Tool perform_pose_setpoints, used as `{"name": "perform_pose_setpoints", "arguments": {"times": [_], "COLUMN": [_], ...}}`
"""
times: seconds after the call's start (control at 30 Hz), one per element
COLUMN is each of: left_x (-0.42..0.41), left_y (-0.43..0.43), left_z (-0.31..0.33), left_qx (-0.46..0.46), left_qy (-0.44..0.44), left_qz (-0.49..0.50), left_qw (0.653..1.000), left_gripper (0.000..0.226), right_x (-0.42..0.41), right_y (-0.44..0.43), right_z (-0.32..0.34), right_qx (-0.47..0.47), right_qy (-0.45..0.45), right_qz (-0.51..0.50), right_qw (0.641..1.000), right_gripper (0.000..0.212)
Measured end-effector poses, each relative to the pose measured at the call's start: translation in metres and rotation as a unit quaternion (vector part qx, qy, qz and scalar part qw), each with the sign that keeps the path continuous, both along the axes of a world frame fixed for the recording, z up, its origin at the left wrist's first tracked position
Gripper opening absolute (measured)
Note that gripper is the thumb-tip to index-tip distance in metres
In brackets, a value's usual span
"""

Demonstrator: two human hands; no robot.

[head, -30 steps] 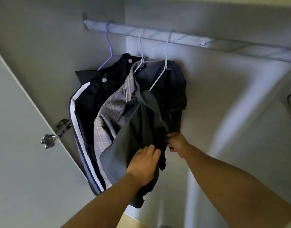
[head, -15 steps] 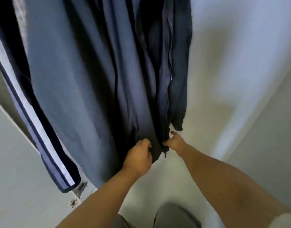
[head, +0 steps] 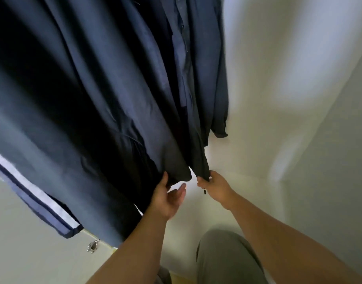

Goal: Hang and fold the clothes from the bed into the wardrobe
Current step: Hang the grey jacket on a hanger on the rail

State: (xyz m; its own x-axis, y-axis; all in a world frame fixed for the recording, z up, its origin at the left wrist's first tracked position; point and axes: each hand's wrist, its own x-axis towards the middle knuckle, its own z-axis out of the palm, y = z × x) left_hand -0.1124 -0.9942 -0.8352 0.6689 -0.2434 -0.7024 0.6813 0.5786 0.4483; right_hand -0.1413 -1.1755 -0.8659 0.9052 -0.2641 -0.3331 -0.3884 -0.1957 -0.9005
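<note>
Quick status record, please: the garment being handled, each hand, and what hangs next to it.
garment: dark garment, hanging, front split open at the hem
left hand: thumb touches the left hem, fingers loose below it
right hand: pinches the right hem corner
neighbour: striped garment, hanging to the left
backdrop: white wardrobe wall

I count two hands — left hand (head: 169,198), right hand (head: 216,186) — and two hanging garments I can separate: one dark shirt (head: 118,95), one striped jacket (head: 40,203); one door hinge (head: 93,245).
</note>
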Motion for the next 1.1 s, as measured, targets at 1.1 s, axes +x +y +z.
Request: {"name": "perform_pose_setpoints", "arguments": {"times": [1.1], "left_x": [-0.034], "left_y": [0.029], "left_z": [-0.005], "left_qx": [0.131], "left_qy": [-0.144], "left_qz": [-0.017], "left_qw": [0.981], "left_gripper": [0.029], "right_x": [-0.034], "right_y": [0.047], "right_z": [-0.016], "right_qx": [0.297], "right_qy": [0.079], "right_qz": [-0.152], "right_qw": [0.939], "right_gripper": [0.005]}}
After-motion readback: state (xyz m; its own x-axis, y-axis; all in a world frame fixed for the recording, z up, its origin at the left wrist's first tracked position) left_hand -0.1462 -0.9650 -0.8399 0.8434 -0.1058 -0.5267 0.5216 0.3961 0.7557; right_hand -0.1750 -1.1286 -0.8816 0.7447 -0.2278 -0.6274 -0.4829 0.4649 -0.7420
